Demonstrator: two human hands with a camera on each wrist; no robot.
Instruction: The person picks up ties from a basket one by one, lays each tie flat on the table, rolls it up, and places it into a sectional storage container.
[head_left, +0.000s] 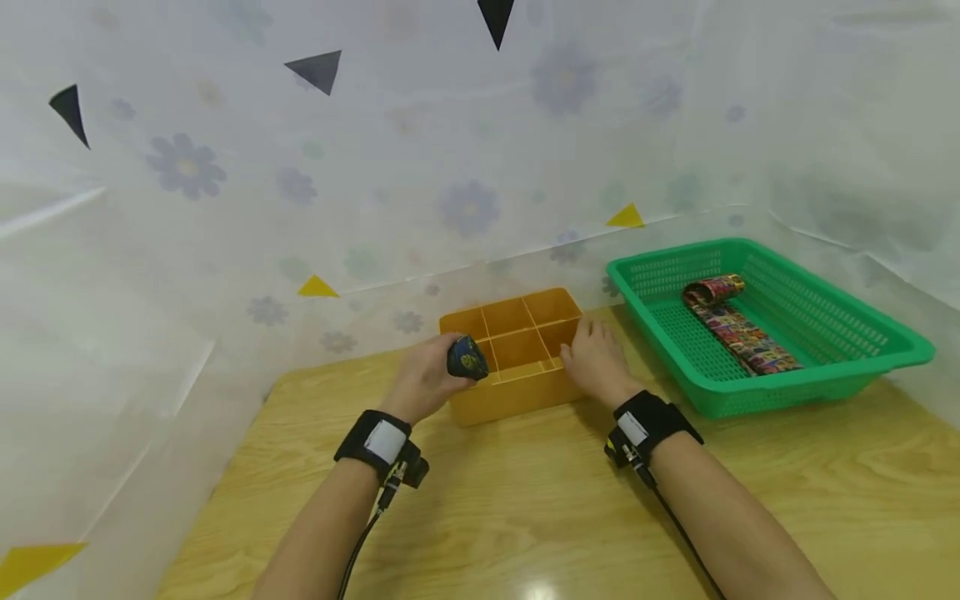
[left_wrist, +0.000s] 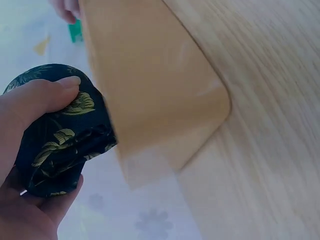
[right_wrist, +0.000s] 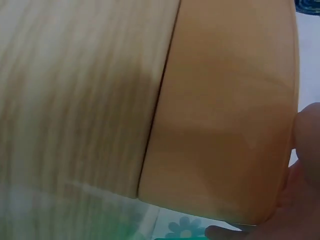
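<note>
Dark rolled cloth [head_left: 468,358] in left hand [head_left: 426,379]

- A light wooden table [head_left: 525,517] with visible grain carries everything, its far edge meeting a flower-printed white sheet.
- A yellow divided box [head_left: 517,392] stands on the table near its far edge, split into open compartments.
- A green slotted basket [head_left: 847,367] sits just beside the box, to its right, also directly on the wood.
</note>
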